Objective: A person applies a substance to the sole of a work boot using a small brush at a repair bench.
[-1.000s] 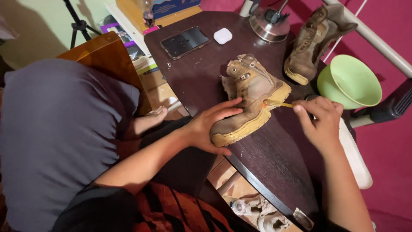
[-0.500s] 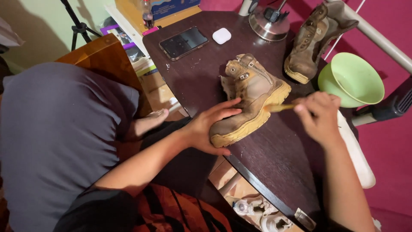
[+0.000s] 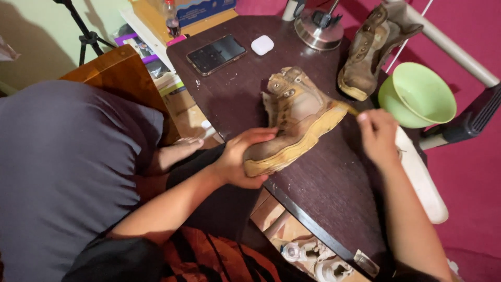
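A worn tan boot (image 3: 297, 117) lies on its side on the dark wooden table (image 3: 334, 198), sole turned toward the table's near edge. My left hand (image 3: 242, 159) grips its toe end and holds it down. My right hand (image 3: 378, 136) is closed on a thin yellowish stick-like tool (image 3: 353, 109) whose tip touches the boot's heel at the sole seam. Only a short bit of the tool shows beyond my fingers.
A second boot (image 3: 373, 49) stands at the back right beside a light green bowl (image 3: 417, 94). A phone (image 3: 215, 53), a small white case (image 3: 262, 45) and a metal lid (image 3: 319, 26) lie further back. A grey cushion (image 3: 62, 177) and wooden chair sit left.
My right hand has shifted slightly along the boot's heel with the tool. The left hand keeps its hold on the toe; the boot has barely moved.
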